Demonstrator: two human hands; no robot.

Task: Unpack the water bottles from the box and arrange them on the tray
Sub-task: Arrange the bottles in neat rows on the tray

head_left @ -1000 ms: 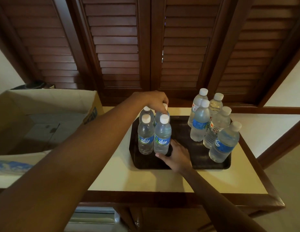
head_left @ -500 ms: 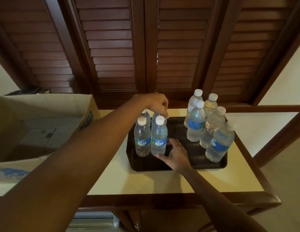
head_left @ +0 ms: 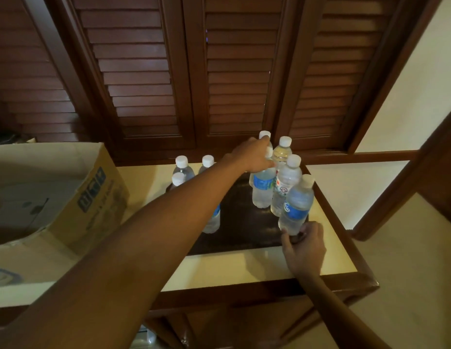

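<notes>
Left hand (head_left: 254,157): reached across the tray, fingers curled over the neck of a blue-labelled bottle (head_left: 262,190) in the right-hand cluster. Right hand (head_left: 305,245): fingers and thumb pinched the base of the nearest bottle (head_left: 296,207), which leaned at the tray's front right corner. Tray (head_left: 244,238): dark, on a cream table (head_left: 232,268). Left cluster of bottles (head_left: 181,170): upright, partly hidden by the forearm. Cardboard box (head_left: 75,197): open, left of the tray.
</notes>
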